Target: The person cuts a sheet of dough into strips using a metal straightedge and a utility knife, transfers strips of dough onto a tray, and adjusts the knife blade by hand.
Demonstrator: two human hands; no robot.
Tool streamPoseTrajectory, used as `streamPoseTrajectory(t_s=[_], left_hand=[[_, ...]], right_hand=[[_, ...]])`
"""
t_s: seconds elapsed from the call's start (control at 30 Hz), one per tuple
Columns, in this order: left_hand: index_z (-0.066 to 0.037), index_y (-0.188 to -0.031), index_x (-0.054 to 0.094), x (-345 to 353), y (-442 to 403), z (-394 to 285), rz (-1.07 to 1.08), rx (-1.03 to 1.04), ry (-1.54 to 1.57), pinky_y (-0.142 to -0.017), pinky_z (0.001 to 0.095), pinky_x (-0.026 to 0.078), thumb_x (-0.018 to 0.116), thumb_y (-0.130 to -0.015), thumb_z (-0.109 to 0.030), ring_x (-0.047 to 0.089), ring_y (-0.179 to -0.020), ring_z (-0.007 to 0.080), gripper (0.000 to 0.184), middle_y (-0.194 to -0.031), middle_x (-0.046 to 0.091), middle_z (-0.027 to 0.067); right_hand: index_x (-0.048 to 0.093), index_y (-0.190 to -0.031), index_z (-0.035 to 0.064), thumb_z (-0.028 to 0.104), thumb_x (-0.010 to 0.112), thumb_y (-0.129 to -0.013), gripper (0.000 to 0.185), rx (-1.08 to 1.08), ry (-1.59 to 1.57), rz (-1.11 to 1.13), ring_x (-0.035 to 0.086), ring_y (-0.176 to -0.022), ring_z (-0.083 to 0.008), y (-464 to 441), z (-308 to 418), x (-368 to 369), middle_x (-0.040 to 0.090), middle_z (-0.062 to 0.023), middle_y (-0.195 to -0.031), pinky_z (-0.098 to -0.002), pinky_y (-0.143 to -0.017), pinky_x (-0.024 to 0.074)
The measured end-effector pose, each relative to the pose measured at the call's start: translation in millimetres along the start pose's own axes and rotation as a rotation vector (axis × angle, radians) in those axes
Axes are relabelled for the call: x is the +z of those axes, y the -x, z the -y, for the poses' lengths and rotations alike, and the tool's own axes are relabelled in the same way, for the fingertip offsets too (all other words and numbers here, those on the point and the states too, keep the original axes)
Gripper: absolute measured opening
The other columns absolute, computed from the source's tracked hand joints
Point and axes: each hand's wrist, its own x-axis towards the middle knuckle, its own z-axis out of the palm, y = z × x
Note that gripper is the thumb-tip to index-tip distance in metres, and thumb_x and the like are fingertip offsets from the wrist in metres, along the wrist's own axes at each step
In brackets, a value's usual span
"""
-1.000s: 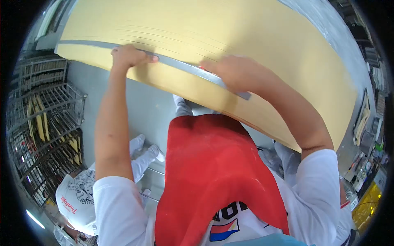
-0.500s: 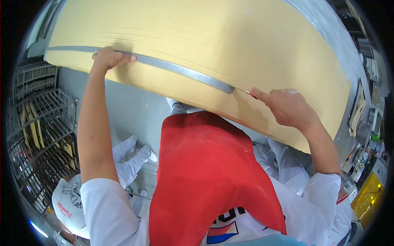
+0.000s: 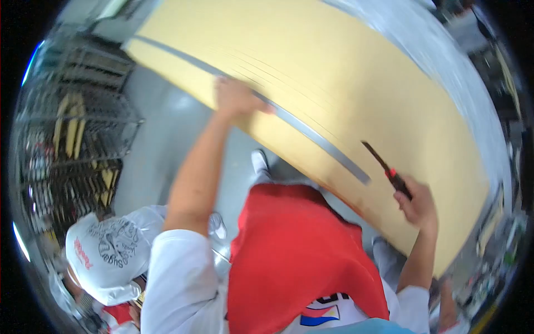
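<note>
A large pale-yellow slab [image 3: 356, 83] of a material I cannot make out spreads before me, with several thin parallel lines on its surface. Along its near side lies a long grey metal ruler [image 3: 328, 146]. My left hand [image 3: 240, 99] is closed over the ruler, thumb to the right, and presses it onto the slab; it is slightly blurred. My right hand [image 3: 418, 203] grips a utility knife [image 3: 396, 181] with a black and red handle. Its long dark blade points up and left, apart from the ruler's right end and above the slab.
Metal racks [image 3: 72, 139] with trays stand at left. A person in a white cap [image 3: 105, 256] is close by my left arm. Clear plastic sheeting [image 3: 423, 61] runs along the far edge. Assorted items crowd the right side.
My view has turned, so the slab and ruler slant more. My right hand has drawn the knife back from the ruler's end, and its blade now shows. My left hand stays on the ruler.
</note>
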Motion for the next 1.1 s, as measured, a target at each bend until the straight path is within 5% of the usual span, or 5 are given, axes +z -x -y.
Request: streamPoseTrajectory(t_s=[0.07,0.23,0.5,0.73,1.1], left_hand=[[0.013,-0.133,0.062,1.8,10.4,1.0,-0.07,-0.033,0.115,-0.124,0.0589,0.018,0.078,-0.055,-0.082,0.024,-0.149,0.0588,0.124,-0.153,0.038,0.0434],[0.024,-0.147,0.031,14.6,31.1,22.2,-0.263,-0.035,0.206,-0.125,0.0577,0.021,0.076,-0.072,-0.075,0.028,-0.15,0.0517,0.132,-0.156,0.034,0.0407],[-0.021,-0.134,0.067,36.0,-40.5,185.6,-0.615,0.359,0.28,-0.121,0.0565,0.033,0.074,-0.087,-0.017,0.047,-0.143,0.0319,0.048,-0.149,0.055,0.0058],[-0.018,-0.129,0.068,9.4,-140.2,330.2,-0.616,0.335,0.226,-0.12,0.0546,0.035,0.075,-0.086,-0.013,0.054,-0.133,0.0296,0.045,-0.128,0.064,0.0049],[-0.012,-0.113,0.068,-20.9,-142.5,361.8,-0.539,0.667,0.184,-0.11,0.0467,0.038,0.076,-0.087,-0.023,0.058,-0.115,0.0244,0.029,-0.113,0.064,0.0029]], right_hand=[[0.063,-0.119,0.0029,-0.003,0.064,-0.087,0.033,-0.224,0.169,-0.172,0.068,-0.08,-0.0351,-34.0,-0.4,51.3,0.067,-0.0175,-0.088,-0.0419,-0.074,0.0537],[0.06,-0.12,0.007,0.004,0.068,-0.081,0.039,-0.253,0.275,-0.248,0.063,-0.1,-0.0448,-101.9,62.4,139.6,0.063,-0.0189,-0.111,-0.0516,-0.082,0.052],[0.062,-0.112,0.008,0.008,0.074,-0.081,0.033,-0.09,0.388,-0.433,0.064,-0.105,-0.0417,-167.4,139.4,185.7,0.063,-0.0157,-0.117,-0.0519,-0.083,0.0532],[0.059,-0.111,0.0032,0.007,0.074,-0.082,0.033,-0.074,0.332,-0.536,0.063,-0.103,-0.0456,-182.4,148.2,198.8,0.062,-0.0215,-0.114,-0.052,-0.084,0.0523],[0.057,-0.107,0.0005,0.005,0.071,-0.086,0.026,-0.057,0.315,-0.584,0.059,-0.1,-0.0463,-177.3,161.2,201.2,0.06,-0.0233,-0.108,-0.0498,-0.088,0.0494]])
